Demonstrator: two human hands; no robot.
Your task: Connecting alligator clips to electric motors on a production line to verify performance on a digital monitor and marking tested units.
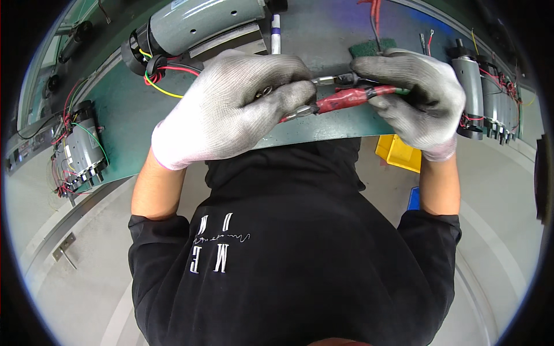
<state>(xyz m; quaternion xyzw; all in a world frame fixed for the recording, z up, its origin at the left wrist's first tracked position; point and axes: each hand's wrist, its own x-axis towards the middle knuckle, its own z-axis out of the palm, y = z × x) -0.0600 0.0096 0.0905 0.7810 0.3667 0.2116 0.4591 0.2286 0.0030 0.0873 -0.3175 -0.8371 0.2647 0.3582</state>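
Observation:
Both my hands wear white knit gloves with greyed fingers and are raised over the near part of the green bench. My left hand [234, 106] is closed in a pinch around the metal ends of two leads. The red-wrapped lead [345, 100] runs between my hands, with a metal terminal [303, 112] at its left end. Just beyond it lies a black lead with a silver metal connector [326, 81]. My right hand [416, 95] is closed around the right part of these leads, its fingers partly hiding them. Exactly how the ends join is hidden by my left fingers.
A large grey cylindrical motor [205, 26] with coloured wires lies at the back left, beside a purple-and-white marker [276, 34]. Other wired motors stand at left [82, 147] and right [468, 86]. A green scouring pad [372, 48] lies behind my hands; a yellow bin [402, 154] sits below the bench.

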